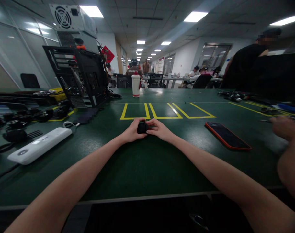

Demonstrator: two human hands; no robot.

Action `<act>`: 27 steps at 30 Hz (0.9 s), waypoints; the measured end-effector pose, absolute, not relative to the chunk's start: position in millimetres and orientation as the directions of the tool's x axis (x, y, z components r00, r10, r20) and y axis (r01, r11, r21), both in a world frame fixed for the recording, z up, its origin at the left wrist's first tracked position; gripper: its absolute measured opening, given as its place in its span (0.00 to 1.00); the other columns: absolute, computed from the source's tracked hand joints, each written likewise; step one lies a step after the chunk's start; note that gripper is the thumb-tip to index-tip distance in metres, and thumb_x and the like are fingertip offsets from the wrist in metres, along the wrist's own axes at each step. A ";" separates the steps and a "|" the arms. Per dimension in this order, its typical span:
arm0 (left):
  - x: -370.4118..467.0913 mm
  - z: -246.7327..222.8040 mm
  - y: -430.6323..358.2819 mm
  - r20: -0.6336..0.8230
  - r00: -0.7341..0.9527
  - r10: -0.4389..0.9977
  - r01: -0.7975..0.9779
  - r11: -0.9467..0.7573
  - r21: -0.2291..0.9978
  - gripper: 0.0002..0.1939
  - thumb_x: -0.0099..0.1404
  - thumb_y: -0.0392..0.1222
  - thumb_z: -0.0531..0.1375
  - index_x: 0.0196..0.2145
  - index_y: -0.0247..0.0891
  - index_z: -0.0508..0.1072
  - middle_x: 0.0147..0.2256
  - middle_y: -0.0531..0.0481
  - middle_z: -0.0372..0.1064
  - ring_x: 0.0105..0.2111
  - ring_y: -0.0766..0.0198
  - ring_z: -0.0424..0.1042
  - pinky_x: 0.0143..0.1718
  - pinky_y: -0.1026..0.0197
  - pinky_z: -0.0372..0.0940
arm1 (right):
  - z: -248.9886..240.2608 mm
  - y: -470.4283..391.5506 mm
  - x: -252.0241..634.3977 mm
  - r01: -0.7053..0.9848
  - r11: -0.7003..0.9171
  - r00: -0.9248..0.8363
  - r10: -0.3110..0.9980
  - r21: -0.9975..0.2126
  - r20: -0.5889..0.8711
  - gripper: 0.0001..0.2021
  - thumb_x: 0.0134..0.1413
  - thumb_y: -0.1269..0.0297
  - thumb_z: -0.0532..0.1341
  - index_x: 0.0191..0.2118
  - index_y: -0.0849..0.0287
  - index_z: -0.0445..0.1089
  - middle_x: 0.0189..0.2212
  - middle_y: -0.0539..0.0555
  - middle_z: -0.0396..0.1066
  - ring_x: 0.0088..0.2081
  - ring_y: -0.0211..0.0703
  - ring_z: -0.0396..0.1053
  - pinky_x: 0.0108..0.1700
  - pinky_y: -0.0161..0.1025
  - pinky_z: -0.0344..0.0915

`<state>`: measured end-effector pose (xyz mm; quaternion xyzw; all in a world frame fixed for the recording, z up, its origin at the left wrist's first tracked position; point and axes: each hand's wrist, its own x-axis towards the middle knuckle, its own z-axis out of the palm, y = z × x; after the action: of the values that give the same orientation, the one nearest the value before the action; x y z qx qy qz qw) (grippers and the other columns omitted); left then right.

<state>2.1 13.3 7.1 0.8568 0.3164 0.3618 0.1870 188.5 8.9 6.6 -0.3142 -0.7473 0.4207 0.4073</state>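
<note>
1 small black part (142, 127), held between left hand (132, 131) and right hand (160, 130); probably best steadied low over the tabletop (142, 168), pressure light.

Rectangular ceiling lights (195, 16) burn bright white above an otherwise dim room, laying soft, hazy glare on the dark green counter (147, 174), with near-black shadow below its front edge. The small black object (142, 128) between the fingers (154, 122) is too dark to show fine detail. Wide-angle distortion stretches shapes towards the sides, another person's hand (286, 127) at far right is blurred, and the distant background looks soft.
</note>
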 end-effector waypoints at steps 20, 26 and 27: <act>2.8 9.6 10.6 0.493 0.535 0.686 0.426 -0.723 0.544 0.32 0.48 0.39 0.61 0.49 0.36 0.53 0.47 0.42 0.56 0.49 0.54 0.58 0.50 0.50 0.55 | 6.3 8.9 186.2 0.084 0.373 -0.444 0.844 -0.924 0.300 0.19 0.38 0.70 0.63 0.39 0.59 0.60 0.40 0.53 0.63 0.44 0.42 0.65 0.49 0.49 0.61; 2.7 8.2 12.3 0.498 0.538 0.680 0.431 -0.730 0.531 0.32 0.48 0.40 0.61 0.49 0.35 0.53 0.47 0.41 0.55 0.48 0.54 0.58 0.50 0.50 0.55 | 8.9 4.8 187.6 0.129 0.424 -0.439 0.835 -0.896 0.332 0.15 0.42 0.66 0.62 0.39 0.59 0.61 0.38 0.53 0.64 0.43 0.41 0.63 0.48 0.47 0.61; 2.6 7.8 12.6 0.499 0.539 0.679 0.432 -0.731 0.528 0.32 0.48 0.40 0.62 0.49 0.35 0.53 0.47 0.41 0.55 0.48 0.54 0.58 0.50 0.50 0.55 | 9.4 4.7 187.1 0.149 0.433 -0.422 0.841 -0.889 0.339 0.13 0.43 0.64 0.60 0.38 0.59 0.61 0.37 0.53 0.64 0.42 0.41 0.64 0.47 0.47 0.61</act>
<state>2.6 12.6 7.8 0.8599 0.3228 0.3553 0.1735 187.1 4.7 9.4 -0.3365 -0.7353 0.4126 0.4194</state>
